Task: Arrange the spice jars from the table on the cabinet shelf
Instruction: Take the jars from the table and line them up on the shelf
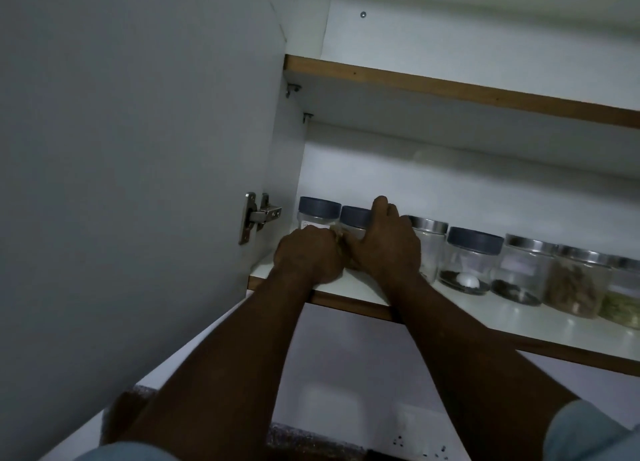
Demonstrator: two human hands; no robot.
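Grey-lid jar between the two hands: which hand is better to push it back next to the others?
Probably the right hand: it curls round the grey-lid jar up to the lid. The left hand sits low at the jar's side, its hold hidden.

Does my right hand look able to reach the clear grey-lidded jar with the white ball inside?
Probably yes, once freed: the right hand grips another clear grey-lidded jar, while the white-ball jar stands nearby in the row, its front unobstructed.

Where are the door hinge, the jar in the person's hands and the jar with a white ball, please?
Door hinge [259, 215]: head view, on its arm.
Held jar [355, 216]: head view, on its grey lid.
White-ball jar [473, 240]: head view, on its grey lid.
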